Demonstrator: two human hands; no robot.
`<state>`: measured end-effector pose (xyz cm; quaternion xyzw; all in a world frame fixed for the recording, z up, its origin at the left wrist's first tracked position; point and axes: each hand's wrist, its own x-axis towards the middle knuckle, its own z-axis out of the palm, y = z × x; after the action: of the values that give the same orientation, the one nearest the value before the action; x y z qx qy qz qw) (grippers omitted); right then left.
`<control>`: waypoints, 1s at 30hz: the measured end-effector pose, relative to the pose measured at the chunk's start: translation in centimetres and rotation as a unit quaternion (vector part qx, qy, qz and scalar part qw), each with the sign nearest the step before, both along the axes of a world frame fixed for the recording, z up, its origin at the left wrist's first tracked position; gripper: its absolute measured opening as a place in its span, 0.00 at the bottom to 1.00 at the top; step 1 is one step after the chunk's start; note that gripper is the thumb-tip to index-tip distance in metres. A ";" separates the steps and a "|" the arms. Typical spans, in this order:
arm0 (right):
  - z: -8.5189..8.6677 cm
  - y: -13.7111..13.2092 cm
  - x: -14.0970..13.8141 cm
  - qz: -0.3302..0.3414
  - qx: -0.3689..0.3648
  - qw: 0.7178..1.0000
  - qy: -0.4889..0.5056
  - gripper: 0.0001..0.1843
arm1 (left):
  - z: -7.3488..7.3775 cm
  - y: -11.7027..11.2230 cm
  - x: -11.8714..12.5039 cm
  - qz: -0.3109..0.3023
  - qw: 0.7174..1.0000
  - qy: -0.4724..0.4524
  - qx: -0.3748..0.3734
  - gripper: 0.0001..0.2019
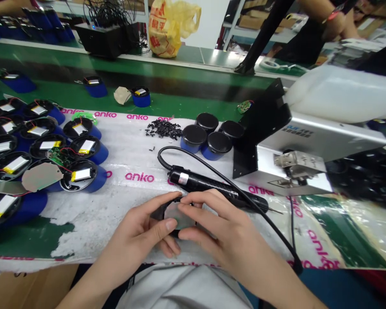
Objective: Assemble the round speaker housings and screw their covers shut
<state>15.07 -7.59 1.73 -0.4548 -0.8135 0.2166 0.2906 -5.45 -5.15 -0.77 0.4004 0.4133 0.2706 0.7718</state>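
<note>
Close to the front edge of the table, a round black housing with a flat grey plate (pixel 180 216) on top sits between my two hands. My left hand (pixel 144 227) is closed around its left side, the thumb lying on the plate's edge. From the right, my right hand (pixel 215 219) holds the plate with bent fingers on its top and right edge. The fingers hide the housing's lower part. Just behind my hands lies a black electric screwdriver (pixel 209 184) with its bit pointing right and its cable looping over it.
Several blue housings with white batteries (pixel 82 174) crowd the left. Behind the screwdriver are a pile of black screws (pixel 164 128) and several closed blue housings with black lids (pixel 216 143). A metal screw-feeding machine (pixel 292 150) stands right. Another person's arm (pixel 334 23) shows beyond the green belt (pixel 186 103).
</note>
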 end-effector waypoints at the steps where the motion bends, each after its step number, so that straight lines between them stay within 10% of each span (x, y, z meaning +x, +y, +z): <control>1: 0.0 0.0 0.0 0.005 0.004 1.000 -0.002 0.11 | 0.0 -0.1 0.1 0.002 1.000 0.000 -0.003 0.28; 24: 0.3 -0.1 -1.7 -0.067 0.034 0.995 -0.061 0.08 | 0.2 -0.5 0.8 0.050 0.998 0.012 -0.023 0.22; 30: 0.2 0.0 -1.7 -0.060 0.023 0.997 -0.038 0.07 | 1.0 1.3 1.0 -0.016 0.999 0.034 0.006 0.20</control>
<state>13.40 -7.63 1.97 -0.5042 -0.7997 0.1626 0.2826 -4.46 -3.90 0.26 0.4208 0.4308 0.2472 0.7591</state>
